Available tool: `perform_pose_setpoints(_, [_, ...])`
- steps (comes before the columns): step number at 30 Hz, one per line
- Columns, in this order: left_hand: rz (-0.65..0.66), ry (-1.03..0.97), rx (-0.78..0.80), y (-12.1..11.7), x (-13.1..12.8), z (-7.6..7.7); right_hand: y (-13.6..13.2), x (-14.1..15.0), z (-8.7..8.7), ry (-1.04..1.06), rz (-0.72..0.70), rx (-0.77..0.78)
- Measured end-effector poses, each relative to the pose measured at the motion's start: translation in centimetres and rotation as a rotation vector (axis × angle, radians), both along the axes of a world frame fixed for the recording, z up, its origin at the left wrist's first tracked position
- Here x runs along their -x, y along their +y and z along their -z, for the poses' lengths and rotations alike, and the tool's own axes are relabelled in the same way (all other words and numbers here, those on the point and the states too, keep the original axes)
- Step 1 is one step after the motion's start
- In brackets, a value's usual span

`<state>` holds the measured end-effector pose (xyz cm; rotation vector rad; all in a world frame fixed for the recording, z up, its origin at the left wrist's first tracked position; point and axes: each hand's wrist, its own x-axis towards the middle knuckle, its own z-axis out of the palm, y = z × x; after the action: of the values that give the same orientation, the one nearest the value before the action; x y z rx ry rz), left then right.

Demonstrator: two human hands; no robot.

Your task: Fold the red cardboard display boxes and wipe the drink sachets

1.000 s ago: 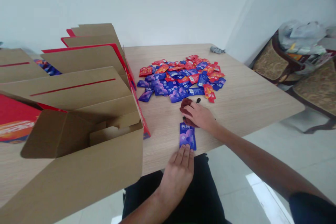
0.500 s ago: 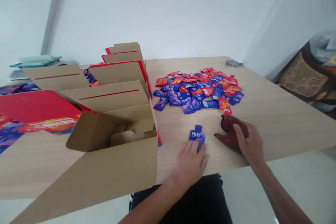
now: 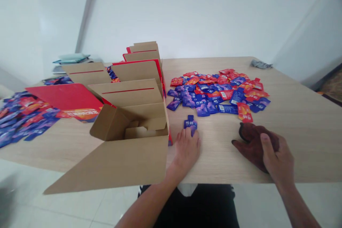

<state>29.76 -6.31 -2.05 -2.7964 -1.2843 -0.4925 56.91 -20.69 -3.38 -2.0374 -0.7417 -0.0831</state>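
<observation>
2 hands low on the table [image 3: 294, 114]: left hand [image 3: 187, 149] flat, fingers spread over 1 purple sachet [image 3: 190, 124], pinning rather than gripping; right hand [image 3: 278, 156] cupped loosely over a dark brown cloth [image 3: 252, 142]. Sachet just right of the open cardboard box [image 3: 128, 139]. Best slid flat along the wood, then pinched by an edge and lifted clear of the box wall. Beyond, heap of red and purple sachets [image 3: 219, 91]; more folded cartons [image 3: 141, 64] behind.

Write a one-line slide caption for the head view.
Left hand rests on a purple sachet beside an open cardboard box; right hand covers a dark cloth.
</observation>
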Motion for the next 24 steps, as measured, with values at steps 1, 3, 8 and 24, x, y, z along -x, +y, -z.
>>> perform_pose_setpoints(1, [-0.015,-0.003,-0.003,0.1,-0.1,0.0,-0.1,0.0,0.0,0.014,0.005,0.007])
perform_pose_setpoints(3, [-0.045,-0.010,-0.009,0.5,-0.3,0.0,-0.2,0.0,-0.1,0.017,0.014,0.007])
perform_pose_setpoints(8, [-0.093,-0.025,-0.018,1.6,-0.7,0.2,-0.2,0.0,0.1,0.018,0.039,0.030])
perform_pose_setpoints(24, [0.195,-0.053,-0.149,1.6,-5.3,-0.4,0.1,0.2,-0.1,0.073,0.057,-0.035])
